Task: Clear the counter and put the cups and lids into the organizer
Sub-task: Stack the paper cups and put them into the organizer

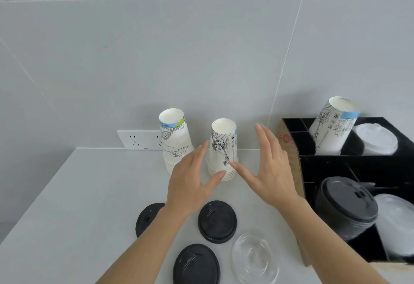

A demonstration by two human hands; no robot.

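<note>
Four lids [217, 221] lie loose on the near tabletop [67, 205]. Beyond, left hand [192, 185] and right hand [268, 167] flank a cup stack [224, 151], grips released; another stack [174, 140] waits left. Right, the organizer [324, 167] already holds some cups and lids.

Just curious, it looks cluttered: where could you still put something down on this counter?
The counter's left side is bare, from the wall socket down to the leftmost black lid. It is crowded by the cup stacks, lids and organizer.

Print on the paper cups [224, 149] and the organizer's [291, 149] brown side is too blurred to read.
</note>
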